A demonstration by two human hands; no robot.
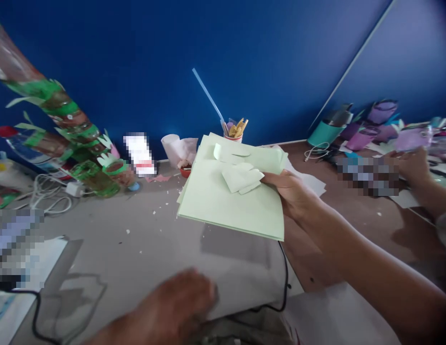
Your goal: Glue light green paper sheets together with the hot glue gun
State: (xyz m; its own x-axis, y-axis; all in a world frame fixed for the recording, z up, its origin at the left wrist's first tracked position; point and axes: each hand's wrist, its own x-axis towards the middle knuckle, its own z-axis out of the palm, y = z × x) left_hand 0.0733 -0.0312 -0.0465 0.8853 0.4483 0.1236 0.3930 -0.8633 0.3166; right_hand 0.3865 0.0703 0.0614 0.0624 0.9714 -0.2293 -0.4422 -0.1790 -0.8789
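Observation:
Pale green paper sheets (pixel 215 203) are held up above the grey table by my right hand (pixel 294 194), with its thumb on top at their right edge. Small cut pieces of the same green paper (pixel 240 177) lie on the sheets, pinned at one side by the thumb. Low in the view, near the table's front edge, my left hand (pixel 179 302) is smeared by motion, so its fingers and anything in them cannot be made out. It is apart from the sheets.
Green-banded plastic bottles (pixel 79 122) and a white cable (pixel 52 194) are at the left. A cup of sticks (pixel 233 138) stands behind the sheets. At the right are a teal container (pixel 325 132), purple cups (pixel 362 136) and another person's hand (pixel 411 165). Paper scraps dot the table (pixel 136 268).

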